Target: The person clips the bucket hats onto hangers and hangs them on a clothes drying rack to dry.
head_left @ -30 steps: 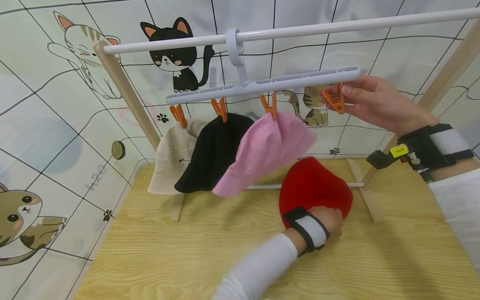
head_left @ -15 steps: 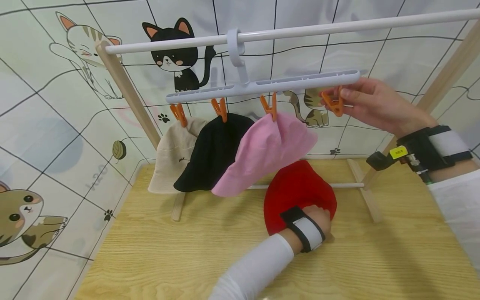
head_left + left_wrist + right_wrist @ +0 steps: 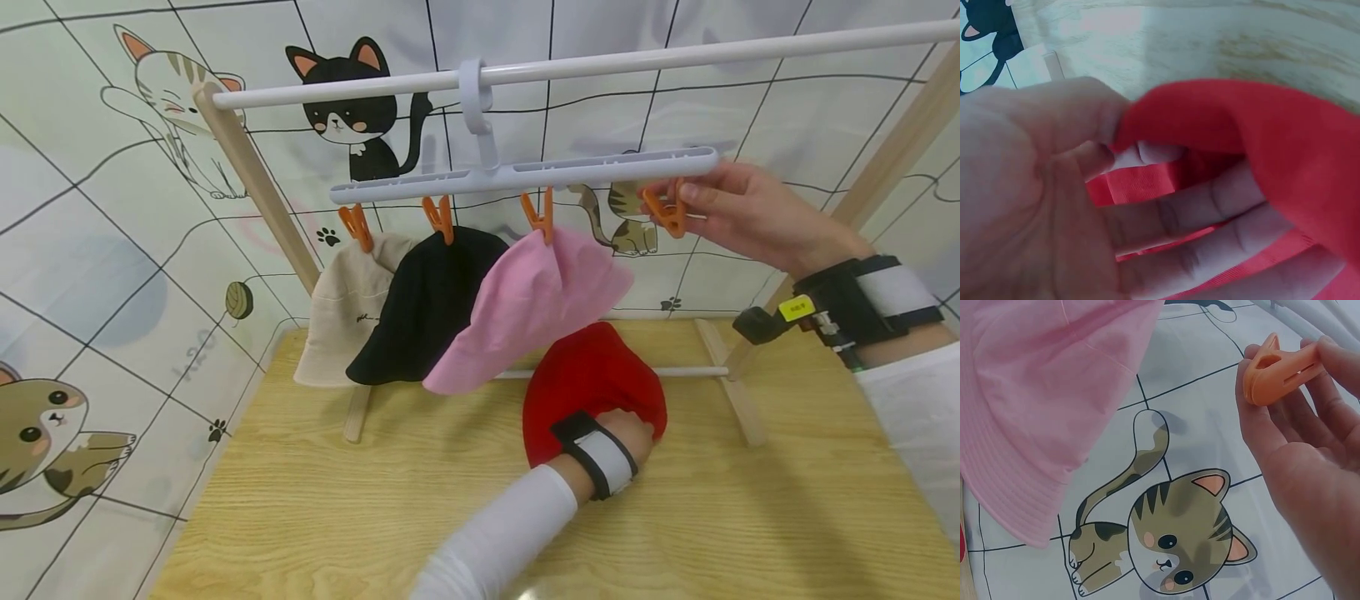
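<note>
My left hand (image 3: 628,433) grips a red bucket hat (image 3: 573,387) just above the table. In the left wrist view the thumb and a finger pinch the hat's edge, and the other fingers reach partly under the cloth. Up at the right end of a pale grey-blue hanger (image 3: 592,172), my right hand (image 3: 768,212) pinches an orange clothespin (image 3: 669,217). The right wrist view shows nothing in that clothespin (image 3: 1279,375). From the hanger's other clothespins hang a beige bucket hat (image 3: 341,325), a black one and a pink bucket hat (image 3: 528,312).
The hanger hooks over a white rod (image 3: 600,67) between wooden posts (image 3: 255,187). A lower white bar (image 3: 690,372) joins the feet of the rack. The wood-grain table (image 3: 337,517) lies in front, and a cat-print wall covering (image 3: 120,275) stands behind.
My left hand has moved left with the red hat, by less in the last half second. The hanger's right end has dropped slightly, with the right hand still pinching the clothespin there.
</note>
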A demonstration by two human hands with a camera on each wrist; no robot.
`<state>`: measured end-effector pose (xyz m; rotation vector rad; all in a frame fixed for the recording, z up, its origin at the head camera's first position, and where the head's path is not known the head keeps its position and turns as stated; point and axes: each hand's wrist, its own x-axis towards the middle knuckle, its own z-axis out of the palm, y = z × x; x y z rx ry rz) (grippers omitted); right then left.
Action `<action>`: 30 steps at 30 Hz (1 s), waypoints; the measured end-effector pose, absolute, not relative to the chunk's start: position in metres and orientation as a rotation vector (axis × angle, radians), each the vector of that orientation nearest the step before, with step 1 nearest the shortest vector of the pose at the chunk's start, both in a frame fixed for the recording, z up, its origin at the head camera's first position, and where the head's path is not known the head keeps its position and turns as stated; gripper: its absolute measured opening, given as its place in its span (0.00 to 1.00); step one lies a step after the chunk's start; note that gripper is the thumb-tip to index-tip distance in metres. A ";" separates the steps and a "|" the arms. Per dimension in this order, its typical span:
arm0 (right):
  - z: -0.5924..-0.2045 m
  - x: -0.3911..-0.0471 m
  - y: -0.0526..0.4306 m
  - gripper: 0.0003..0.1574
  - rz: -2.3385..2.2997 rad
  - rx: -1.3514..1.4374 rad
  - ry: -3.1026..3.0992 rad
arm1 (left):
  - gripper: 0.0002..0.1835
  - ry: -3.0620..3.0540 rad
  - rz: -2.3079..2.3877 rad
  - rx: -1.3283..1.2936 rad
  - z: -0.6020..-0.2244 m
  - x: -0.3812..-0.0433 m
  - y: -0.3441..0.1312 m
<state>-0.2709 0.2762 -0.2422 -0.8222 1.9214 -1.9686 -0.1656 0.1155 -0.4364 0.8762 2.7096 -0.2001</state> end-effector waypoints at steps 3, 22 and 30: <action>-0.243 -0.270 0.276 0.27 -1.973 -0.818 1.923 | 0.06 2.695 -0.257 0.896 -0.439 -0.168 0.119; -0.244 -0.270 0.275 0.26 -1.964 -0.908 1.886 | 0.07 2.754 0.180 0.944 -0.408 -0.189 0.108; -0.245 -0.271 0.274 0.26 -1.972 -0.943 1.836 | 0.11 2.851 0.124 0.999 -0.381 -0.189 0.094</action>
